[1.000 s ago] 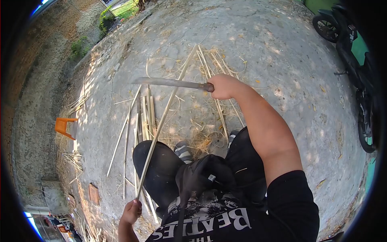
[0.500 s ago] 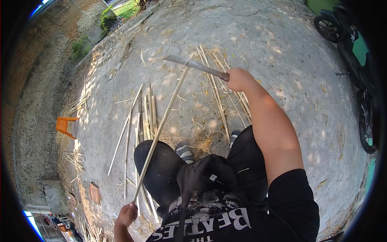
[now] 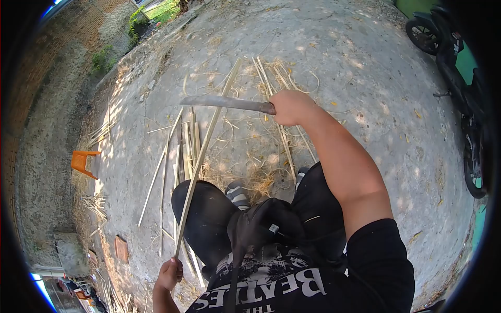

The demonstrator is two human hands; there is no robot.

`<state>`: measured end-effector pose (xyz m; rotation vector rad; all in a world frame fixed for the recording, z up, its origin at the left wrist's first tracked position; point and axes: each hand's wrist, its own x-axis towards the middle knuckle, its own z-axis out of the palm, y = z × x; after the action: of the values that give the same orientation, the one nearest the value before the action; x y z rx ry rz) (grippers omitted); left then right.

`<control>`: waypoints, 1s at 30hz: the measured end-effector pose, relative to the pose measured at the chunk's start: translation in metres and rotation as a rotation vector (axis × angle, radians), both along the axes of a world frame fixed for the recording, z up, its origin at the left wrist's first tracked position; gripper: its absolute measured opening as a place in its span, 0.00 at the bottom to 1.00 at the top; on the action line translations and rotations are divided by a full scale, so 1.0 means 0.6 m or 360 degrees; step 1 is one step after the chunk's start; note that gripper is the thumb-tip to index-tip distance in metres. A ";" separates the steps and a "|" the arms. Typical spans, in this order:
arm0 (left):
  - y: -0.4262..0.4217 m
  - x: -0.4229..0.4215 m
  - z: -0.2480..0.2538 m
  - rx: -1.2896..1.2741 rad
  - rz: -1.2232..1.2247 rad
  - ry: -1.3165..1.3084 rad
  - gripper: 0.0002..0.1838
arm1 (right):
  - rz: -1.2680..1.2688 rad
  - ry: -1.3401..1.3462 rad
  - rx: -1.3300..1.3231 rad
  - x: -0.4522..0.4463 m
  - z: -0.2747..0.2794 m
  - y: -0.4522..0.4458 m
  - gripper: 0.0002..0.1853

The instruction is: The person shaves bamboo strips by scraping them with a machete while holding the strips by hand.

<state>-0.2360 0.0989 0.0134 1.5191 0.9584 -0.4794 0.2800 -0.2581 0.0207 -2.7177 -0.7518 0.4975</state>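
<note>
Low over the concrete ground (image 3: 365, 62), well apart from a motorcycle (image 3: 450, 73) at the right and an orange stool (image 3: 79, 161) at the left. Crouched between a bundle of strips (image 3: 187, 148) left of centre and thinner strips (image 3: 284, 141) to the right. Holding a long pale strip (image 3: 209, 136) aslant, with its long axis going from low at the left, over the left thigh (image 3: 213, 208), toward the middle ahead; cannot tell thigh contact from a gap. Bearing a machete (image 3: 229, 103) crosswise over its far part, tip to the left; cannot tell touch from clearance. Pinching the strip's near end between thumb and fingers of the left hand (image 3: 169, 274); wrapping the right hand (image 3: 292, 108) round the handle (image 3: 267, 108), nearer to the far end, just right of the strip. Facing curled shavings (image 3: 263, 185) near the feet (image 3: 238, 197).
</note>
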 end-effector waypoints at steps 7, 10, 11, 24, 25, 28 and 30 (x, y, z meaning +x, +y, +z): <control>0.019 0.016 -0.008 0.0276 -0.0146 -0.0116 0.31 | 0.0546 -0.0154 -0.0158 -0.040 -0.005 0.036 0.11; 0.046 -0.031 -0.019 0.0498 -0.0245 -0.0187 0.32 | -0.0177 -0.0127 0.0134 0.037 -0.062 -0.028 0.06; 0.053 -0.040 -0.022 0.0559 -0.0273 -0.0203 0.32 | -0.0492 -0.0171 0.0253 0.062 -0.084 -0.054 0.06; 0.008 0.063 -0.022 0.0206 -0.0056 -0.0343 0.28 | -0.1381 0.0417 0.1447 0.124 -0.163 -0.136 0.14; 0.007 0.089 -0.018 0.0245 -0.0110 -0.0427 0.28 | -0.1277 0.0402 0.1517 0.119 -0.150 -0.123 0.14; 0.002 0.172 0.001 0.0396 -0.0218 -0.0698 0.29 | -0.1019 0.0360 0.1594 0.110 -0.115 -0.075 0.16; -0.002 0.240 0.018 0.0557 -0.0314 -0.0938 0.32 | -0.0866 0.0328 0.1607 0.088 -0.071 -0.046 0.17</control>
<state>-0.0918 0.0978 0.0242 1.9320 0.4424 0.0198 0.3326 -0.2860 -0.0220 -1.7581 -0.1010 0.1731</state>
